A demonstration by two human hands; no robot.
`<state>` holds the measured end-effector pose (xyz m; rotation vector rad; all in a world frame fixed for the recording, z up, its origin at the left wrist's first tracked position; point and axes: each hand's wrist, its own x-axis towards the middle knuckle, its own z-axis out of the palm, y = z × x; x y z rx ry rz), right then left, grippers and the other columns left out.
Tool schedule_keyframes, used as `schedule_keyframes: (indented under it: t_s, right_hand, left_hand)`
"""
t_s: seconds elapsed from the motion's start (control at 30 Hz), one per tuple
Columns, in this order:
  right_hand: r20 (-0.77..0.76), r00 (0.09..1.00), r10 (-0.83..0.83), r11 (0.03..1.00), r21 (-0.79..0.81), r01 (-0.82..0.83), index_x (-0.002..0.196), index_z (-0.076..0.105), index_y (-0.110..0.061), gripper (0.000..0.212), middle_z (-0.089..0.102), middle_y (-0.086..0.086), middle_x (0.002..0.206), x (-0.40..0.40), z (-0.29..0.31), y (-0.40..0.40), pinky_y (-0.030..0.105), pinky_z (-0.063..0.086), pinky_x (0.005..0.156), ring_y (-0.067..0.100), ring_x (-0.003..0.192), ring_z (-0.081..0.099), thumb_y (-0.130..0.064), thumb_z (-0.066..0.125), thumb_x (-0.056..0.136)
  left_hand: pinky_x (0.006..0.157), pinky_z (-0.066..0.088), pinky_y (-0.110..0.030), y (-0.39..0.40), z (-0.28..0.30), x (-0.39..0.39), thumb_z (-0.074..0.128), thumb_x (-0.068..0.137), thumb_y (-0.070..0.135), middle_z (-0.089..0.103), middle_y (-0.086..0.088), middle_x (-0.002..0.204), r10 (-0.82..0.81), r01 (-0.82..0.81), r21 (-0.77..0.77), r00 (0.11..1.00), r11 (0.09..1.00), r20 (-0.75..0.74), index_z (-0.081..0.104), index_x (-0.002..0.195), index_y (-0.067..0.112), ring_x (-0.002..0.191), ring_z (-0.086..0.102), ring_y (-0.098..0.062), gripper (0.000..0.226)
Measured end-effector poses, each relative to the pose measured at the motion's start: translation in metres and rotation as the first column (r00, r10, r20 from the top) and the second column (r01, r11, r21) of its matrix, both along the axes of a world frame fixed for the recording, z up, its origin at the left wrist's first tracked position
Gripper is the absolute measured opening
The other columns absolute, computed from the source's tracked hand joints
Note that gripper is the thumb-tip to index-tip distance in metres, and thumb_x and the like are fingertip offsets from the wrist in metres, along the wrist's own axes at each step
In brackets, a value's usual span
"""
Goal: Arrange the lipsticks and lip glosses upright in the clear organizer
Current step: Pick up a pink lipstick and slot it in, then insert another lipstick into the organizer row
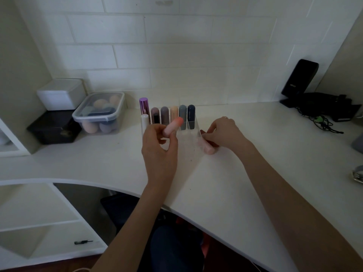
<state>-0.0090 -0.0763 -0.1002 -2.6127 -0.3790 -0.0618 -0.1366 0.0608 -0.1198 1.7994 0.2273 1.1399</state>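
Observation:
A clear organizer [189,141] stands on the white counter, with several capped tubes upright along its back row [173,114], a purple metallic tube [143,107] and a white one [144,120] at its left end. My left hand [159,148] holds a pink-and-orange lipstick [173,125] tilted above the organizer's left front. My right hand [224,132] rests at the organizer's right side, fingers on a dark red tube [211,143]. A pale pink tube [206,147] lies flat on the counter beside it.
A lidded clear tub of makeup sponges [100,112] sits to the left, beside a black box [55,127] with a white box [61,94] on top. A black device on a stand [298,81] and tangled cables [322,118] are at the back right.

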Motion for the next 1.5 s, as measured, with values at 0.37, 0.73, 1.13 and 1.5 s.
schedule_keyframes:
  t_s: [0.37,0.73,1.13,1.5]
  right_hand:
    - [0.035,0.942,0.335,0.744,0.603,-0.287,0.092,0.068,-0.014,0.01,0.073,0.004,0.089,-0.022,0.04,0.001,0.016,0.049,0.064,0.013,0.076,0.067,-0.016,0.071,0.083]
    - [-0.021,0.821,0.57,0.572,0.728,-0.379,0.114,0.062,-0.007,0.032,0.063,0.016,0.089,-0.031,0.045,0.01,0.023,0.053,0.066,0.019,0.073,0.062,0.004,0.064,0.084]
    - [0.039,0.836,0.547,0.454,0.825,-0.336,0.106,0.051,-0.012,0.022,0.069,0.017,0.101,-0.036,0.044,0.021,0.032,0.056,0.079,0.024,0.089,0.066,0.001,0.057,0.09]
    - [0.249,0.933,0.259,0.706,0.61,-0.359,0.082,0.052,-0.012,0.022,0.071,0.0,0.082,-0.052,0.024,0.057,0.018,0.049,0.07,0.012,0.074,0.064,-0.007,0.072,0.077]
  left_hand:
    - [0.064,0.041,-0.011,-0.004,0.0,0.001,0.03,0.099,0.008,0.054,-0.016,0.077,-0.111,0.111,-0.011,0.993,0.994,0.041,0.041,0.091,0.01,0.067,0.053,-0.015,0.014]
    - [0.06,0.041,-0.006,-0.005,0.006,-0.005,0.061,0.089,0.017,0.058,0.006,0.068,-0.117,0.124,0.081,0.989,0.989,-0.091,0.06,0.098,0.019,0.063,0.057,-0.005,0.009]
    - [0.065,0.05,-0.018,0.0,0.005,-0.006,0.059,0.087,0.01,0.058,0.005,0.075,0.069,-0.07,0.029,0.997,0.997,0.032,0.064,0.098,0.013,0.067,0.056,-0.003,0.013]
    - [0.089,0.033,-0.006,0.011,0.004,-0.007,0.03,0.096,0.006,0.047,-0.009,0.125,0.257,-0.238,-0.198,0.964,0.951,0.074,0.028,0.142,0.005,0.107,0.047,-0.007,0.046]
